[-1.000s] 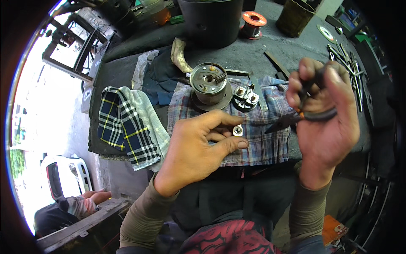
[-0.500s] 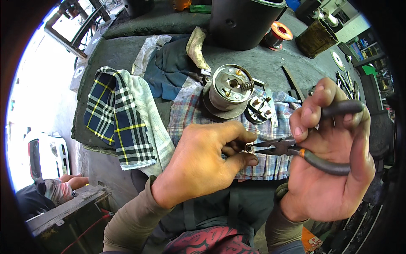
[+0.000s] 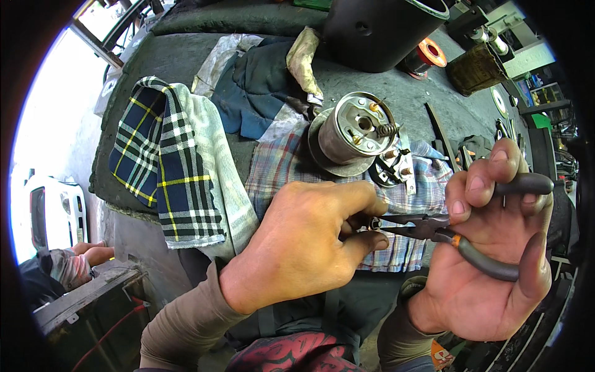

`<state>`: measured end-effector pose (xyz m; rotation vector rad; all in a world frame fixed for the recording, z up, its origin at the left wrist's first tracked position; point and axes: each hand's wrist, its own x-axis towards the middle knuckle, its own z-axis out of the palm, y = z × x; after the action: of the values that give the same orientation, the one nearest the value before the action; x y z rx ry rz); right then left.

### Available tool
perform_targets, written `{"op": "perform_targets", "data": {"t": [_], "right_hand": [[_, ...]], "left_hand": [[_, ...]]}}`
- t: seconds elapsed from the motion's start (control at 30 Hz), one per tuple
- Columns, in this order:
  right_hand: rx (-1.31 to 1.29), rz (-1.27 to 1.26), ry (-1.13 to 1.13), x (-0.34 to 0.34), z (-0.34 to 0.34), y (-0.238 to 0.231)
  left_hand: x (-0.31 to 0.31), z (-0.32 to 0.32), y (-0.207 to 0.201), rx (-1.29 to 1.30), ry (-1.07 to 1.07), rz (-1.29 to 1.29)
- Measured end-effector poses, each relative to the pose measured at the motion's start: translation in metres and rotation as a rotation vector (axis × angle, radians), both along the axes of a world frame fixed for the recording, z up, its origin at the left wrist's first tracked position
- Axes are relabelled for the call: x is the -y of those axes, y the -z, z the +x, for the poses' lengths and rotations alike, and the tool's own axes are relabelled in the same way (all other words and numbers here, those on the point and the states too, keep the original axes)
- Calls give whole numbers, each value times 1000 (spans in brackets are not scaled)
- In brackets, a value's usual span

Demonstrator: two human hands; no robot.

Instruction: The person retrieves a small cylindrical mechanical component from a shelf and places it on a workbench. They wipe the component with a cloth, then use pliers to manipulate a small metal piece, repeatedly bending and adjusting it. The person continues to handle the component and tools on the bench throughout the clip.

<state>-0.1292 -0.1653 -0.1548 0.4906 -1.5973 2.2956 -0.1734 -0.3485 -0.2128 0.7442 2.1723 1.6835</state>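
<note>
My left hand [image 3: 310,239] pinches a small metal fitting [image 3: 374,224] between thumb and fingers; its exact kind is too small to tell. Black-handled long-nose pliers [image 3: 427,228] lie across my right hand [image 3: 489,266], fingers curled on the upper handle and the lower one against the palm. The plier jaws are parted, their tips right at the fitting. Just beyond, a round metal motor part [image 3: 350,133] with a coil spring and brass studs rests on a plaid cloth [image 3: 279,167]. Beside it sits a black terminal plate [image 3: 390,170] with metal posts, partly hidden.
A folded navy plaid cloth [image 3: 180,180] hangs over the bench's left edge, next to dark blue rags [image 3: 251,93]. Farther back stand a big black cylinder [image 3: 378,31], a red wire spool [image 3: 427,56] and a rusty can [image 3: 474,71]. A flat bar [image 3: 441,133] lies at the right. Someone's legs [image 3: 80,263] show at far left.
Both hands, with the fitting and pliers, appear slightly farther right and lower. The bench items have also shifted in the picture as the view moved. The grips look the same.
</note>
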Motion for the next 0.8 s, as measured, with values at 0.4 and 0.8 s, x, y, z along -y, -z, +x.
{"op": "perform_targets", "data": {"t": [0.4,0.8], "right_hand": [[5,10,-75,0,-3,0],[-18,42,131,8,-6,4]], "left_hand": [[0,0,4,2,-7,20],[-1,-1,5,13,-13,12]]}}
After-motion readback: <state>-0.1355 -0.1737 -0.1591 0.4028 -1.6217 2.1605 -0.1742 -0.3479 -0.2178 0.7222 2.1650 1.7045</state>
